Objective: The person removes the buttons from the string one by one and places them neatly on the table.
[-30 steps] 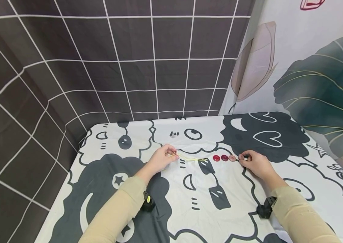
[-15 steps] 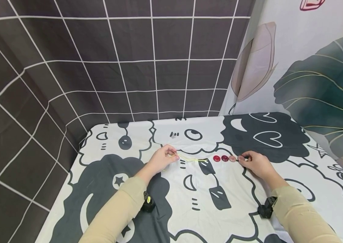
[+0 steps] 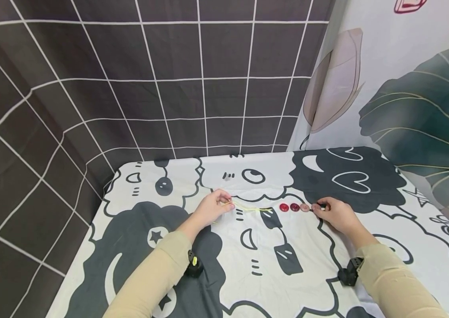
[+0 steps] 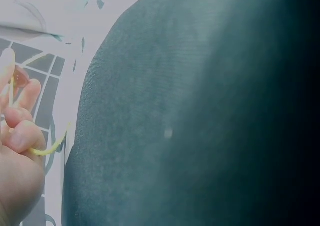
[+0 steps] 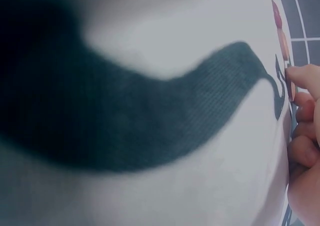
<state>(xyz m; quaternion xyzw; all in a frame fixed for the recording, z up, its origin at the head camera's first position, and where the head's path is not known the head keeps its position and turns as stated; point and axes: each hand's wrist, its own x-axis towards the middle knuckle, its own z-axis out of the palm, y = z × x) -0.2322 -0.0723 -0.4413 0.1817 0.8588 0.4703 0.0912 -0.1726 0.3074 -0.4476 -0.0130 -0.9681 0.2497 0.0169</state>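
Observation:
My left hand [image 3: 213, 206] pinches a yellow cord [image 4: 52, 148], which loops out of the curled fingers in the left wrist view. A small reddish button [image 4: 21, 77] sits at the fingertips with the cord against it. In the head view the cord's loose length trails right, over the cloth. My right hand [image 3: 335, 214] pinches a pinkish button [image 3: 315, 207] at the right end of a row of buttons. To its left lie a pale pink button [image 3: 305, 207], a dark red button [image 3: 294, 207] and a bright red button [image 3: 284, 207].
A white cloth [image 3: 232, 247] with dark cartoon shapes covers the table. Behind it hangs a dark curtain [image 3: 176, 97] with a white grid. A pale leaf-print curtain [image 3: 383, 70] hangs at the right. Small black cameras are strapped to both wrists.
The button at the right fingertips, hidden at first, came into sight at the row's end; the fingers now cover part of it. The left hand and cord stay in place.

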